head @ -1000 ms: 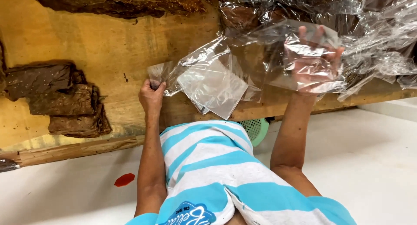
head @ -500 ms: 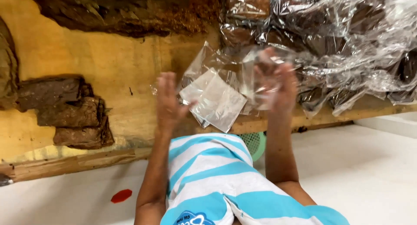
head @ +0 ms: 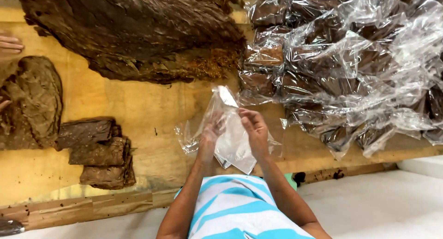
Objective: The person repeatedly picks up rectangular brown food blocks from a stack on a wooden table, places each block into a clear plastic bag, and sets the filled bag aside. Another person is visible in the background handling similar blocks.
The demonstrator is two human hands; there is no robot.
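Hands now drawn together, both grips pinching clear bag (formerly spread apart), over table

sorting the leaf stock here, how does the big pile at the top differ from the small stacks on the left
The big leaf pile is loose, spread wide and ragged at its edges; the folded leaf stacks are compact, squared bundles. The pile lies at the far side of the wooden table, the stacks near its front edge. Both are dark brown, unbagged.
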